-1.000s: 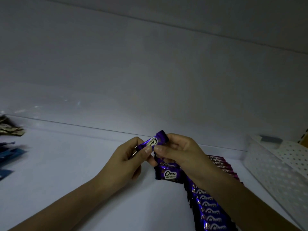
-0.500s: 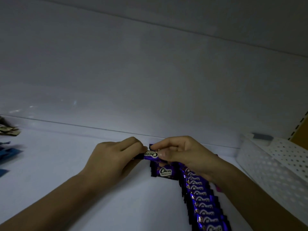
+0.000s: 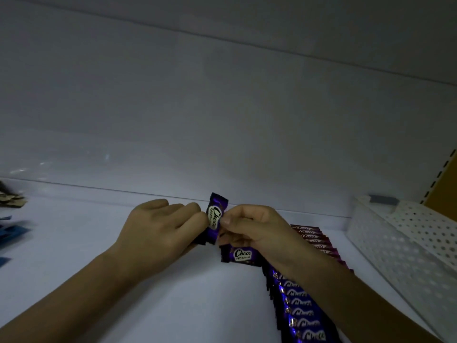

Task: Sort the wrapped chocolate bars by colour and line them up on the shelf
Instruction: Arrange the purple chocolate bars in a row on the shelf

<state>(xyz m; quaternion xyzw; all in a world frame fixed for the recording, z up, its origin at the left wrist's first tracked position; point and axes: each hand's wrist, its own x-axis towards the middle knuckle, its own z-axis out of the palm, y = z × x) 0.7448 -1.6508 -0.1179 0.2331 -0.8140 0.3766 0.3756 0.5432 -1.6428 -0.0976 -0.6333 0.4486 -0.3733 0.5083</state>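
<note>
A purple wrapped chocolate bar (image 3: 215,216) stands almost upright above the white shelf (image 3: 173,305), label toward me. My left hand (image 3: 158,231) grips its left side with curled fingers, and my right hand (image 3: 247,226) pinches its right side. Just below lies another purple bar (image 3: 241,254) flat on the shelf, at the far end of a row of purple bars (image 3: 301,315) running toward me under my right forearm. A row of dark red bars (image 3: 314,237) lies to the right of it, partly hidden by my arm.
A white perforated basket (image 3: 405,246) stands at the right. Blue wrapped bars (image 3: 10,233) and brown ones (image 3: 12,200) lie at the far left edge. The shelf's back wall rises right behind my hands.
The held purple bar has turned from lying level between my hands to standing nearly upright. Both hands stay on it at about the same spot.
</note>
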